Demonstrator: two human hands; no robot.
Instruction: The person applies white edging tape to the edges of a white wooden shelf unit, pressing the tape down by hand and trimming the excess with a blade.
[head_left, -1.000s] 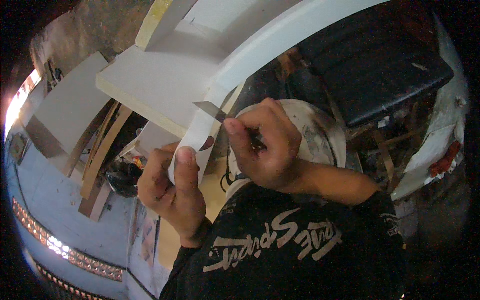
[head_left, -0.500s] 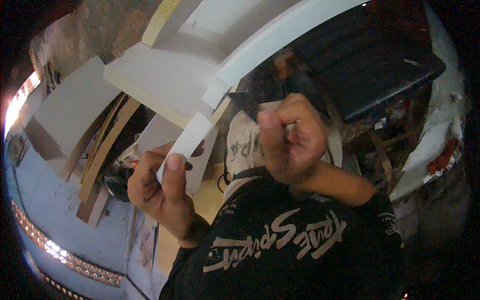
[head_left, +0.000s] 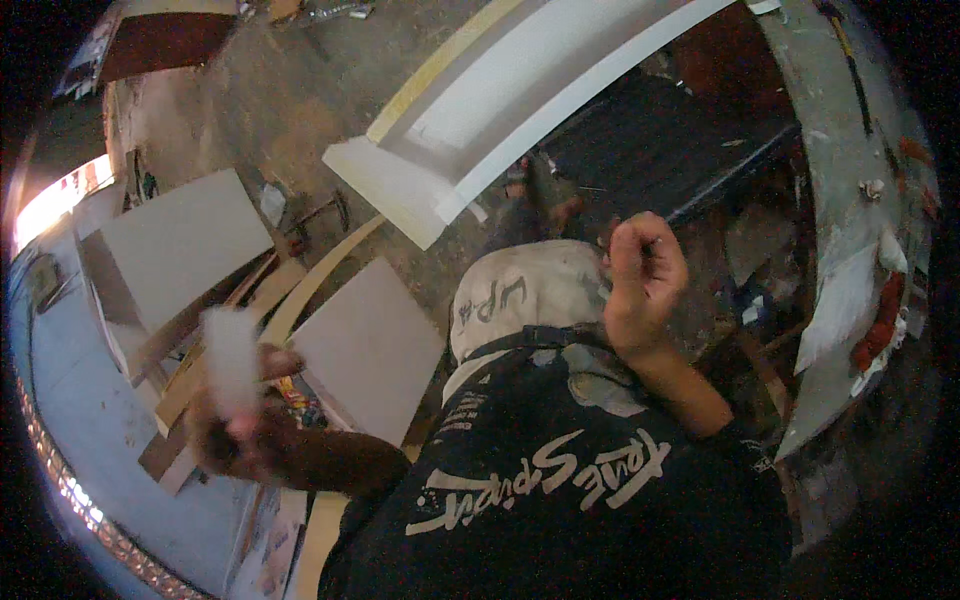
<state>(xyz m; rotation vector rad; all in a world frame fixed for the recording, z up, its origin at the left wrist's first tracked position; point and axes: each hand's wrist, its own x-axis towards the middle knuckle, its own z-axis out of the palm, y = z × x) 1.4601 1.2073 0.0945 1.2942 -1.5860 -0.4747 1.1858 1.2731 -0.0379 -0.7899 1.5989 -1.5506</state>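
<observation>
My left hand [head_left: 240, 435], smeared by motion, is out at the left and grips a short white strip [head_left: 233, 360], which points up from the fingers. My right hand [head_left: 648, 285] is raised to the right of my lap, fingers curled closed; whether anything small is in them I cannot make out. Ahead of me lies a long white panel assembly [head_left: 475, 95] with raised sides and yellowish raw edges. Its near end [head_left: 390, 190] is apart from both hands.
White boards [head_left: 370, 345] and a larger pale panel [head_left: 185, 250] lean at the left among wood offcuts [head_left: 300, 295]. A dark flat surface [head_left: 670, 150] lies beyond my right hand. At the far right is a pale ledge [head_left: 835, 270] with a reddish item [head_left: 880, 325].
My left hand has swung left and down with the white strip, away from the assembly's end. My right hand has moved right, still closed. The view has shifted, showing more floor.
</observation>
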